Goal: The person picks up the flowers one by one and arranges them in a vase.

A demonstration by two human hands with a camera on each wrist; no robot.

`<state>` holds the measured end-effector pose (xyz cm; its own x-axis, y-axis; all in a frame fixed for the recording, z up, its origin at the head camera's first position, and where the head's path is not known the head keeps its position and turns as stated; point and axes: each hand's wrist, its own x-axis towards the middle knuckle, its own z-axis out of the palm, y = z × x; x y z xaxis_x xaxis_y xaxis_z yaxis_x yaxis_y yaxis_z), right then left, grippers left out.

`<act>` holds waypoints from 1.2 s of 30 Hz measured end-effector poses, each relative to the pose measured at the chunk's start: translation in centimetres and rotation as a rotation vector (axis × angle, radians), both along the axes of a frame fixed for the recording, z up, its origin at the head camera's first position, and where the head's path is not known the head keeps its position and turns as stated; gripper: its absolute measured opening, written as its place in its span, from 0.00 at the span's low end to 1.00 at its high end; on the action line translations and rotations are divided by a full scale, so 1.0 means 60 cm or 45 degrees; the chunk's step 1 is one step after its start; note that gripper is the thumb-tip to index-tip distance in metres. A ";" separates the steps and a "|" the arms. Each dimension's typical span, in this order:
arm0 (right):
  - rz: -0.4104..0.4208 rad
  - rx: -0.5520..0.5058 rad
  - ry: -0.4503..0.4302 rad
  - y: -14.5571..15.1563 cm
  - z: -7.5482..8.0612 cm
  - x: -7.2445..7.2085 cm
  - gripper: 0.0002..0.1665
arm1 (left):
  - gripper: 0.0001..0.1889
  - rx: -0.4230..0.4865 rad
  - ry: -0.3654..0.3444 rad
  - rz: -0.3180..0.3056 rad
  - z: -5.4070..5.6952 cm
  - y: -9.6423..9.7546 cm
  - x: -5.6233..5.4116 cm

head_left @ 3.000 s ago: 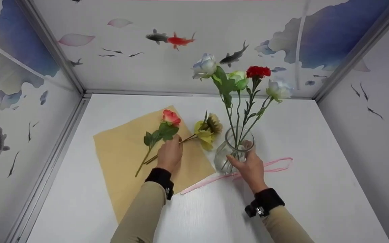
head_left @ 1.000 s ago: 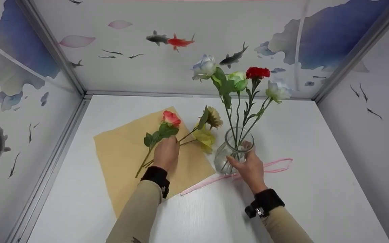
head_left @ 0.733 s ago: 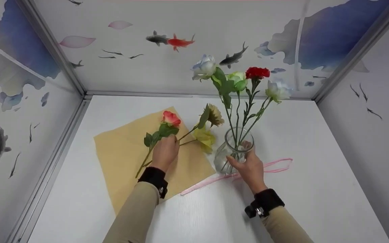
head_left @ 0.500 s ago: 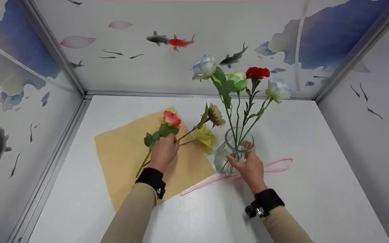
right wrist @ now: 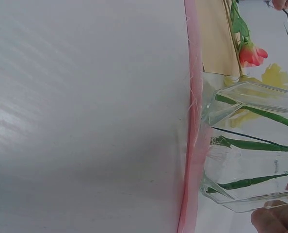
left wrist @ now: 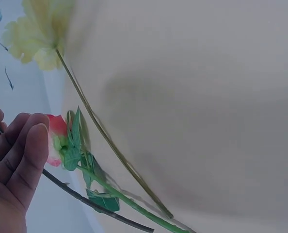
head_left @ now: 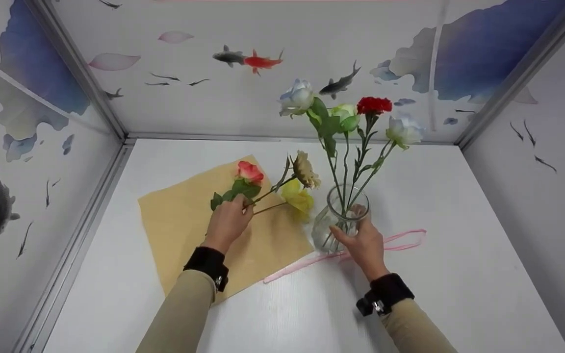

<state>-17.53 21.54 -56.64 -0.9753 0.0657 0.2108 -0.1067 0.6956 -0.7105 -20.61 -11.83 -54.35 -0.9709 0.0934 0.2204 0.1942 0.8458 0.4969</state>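
My left hand (head_left: 229,220) pinches the dark stem (left wrist: 93,203) of a beige, sunflower-like flower (head_left: 306,170), raised above the brown paper. Its head tilts toward the glass vase (head_left: 321,226). Under that hand, a coral-pink rose (head_left: 249,172) and a yellow flower (head_left: 298,197) lie with their stems across the paper. My right hand (head_left: 365,243) grips the vase low on its right side, thumb in front. Upright in the vase stand a red carnation (head_left: 374,105), a pale green bloom (head_left: 345,117) and two bluish-white roses, one on the left (head_left: 297,98) and one on the right (head_left: 405,129).
Brown wrapping paper (head_left: 179,230) lies on the white table (head_left: 459,294), left of the vase. A pink ribbon (head_left: 295,267) runs along the vase's base and loops out to the right. Walls (head_left: 165,108) with fish pictures enclose the table on three sides.
My left hand has drawn back left toward me and lifted the beige flower, separating it from the yellow one; its head has turned. The right hand and vase have stayed still.
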 end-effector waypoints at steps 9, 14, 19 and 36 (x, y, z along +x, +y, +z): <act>0.006 -0.012 -0.020 0.001 -0.002 -0.002 0.45 | 0.08 0.042 0.018 -0.069 -0.002 -0.015 0.009; -0.001 -0.023 -0.014 0.001 -0.003 -0.003 0.45 | 0.07 0.048 0.054 -0.103 -0.001 -0.018 0.011; 0.004 -0.029 0.000 0.002 -0.005 -0.002 0.45 | 0.06 0.050 0.156 -0.167 -0.001 -0.018 0.013; 0.007 -0.020 0.054 0.001 -0.007 -0.002 0.44 | 0.05 0.137 0.252 -0.336 0.016 -0.002 0.024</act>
<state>-17.63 21.61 -57.07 -0.9659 0.0643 0.2508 -0.1405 0.6835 -0.7163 -19.20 -11.97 -53.36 -0.8538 0.3015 0.4245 0.5009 0.6984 0.5113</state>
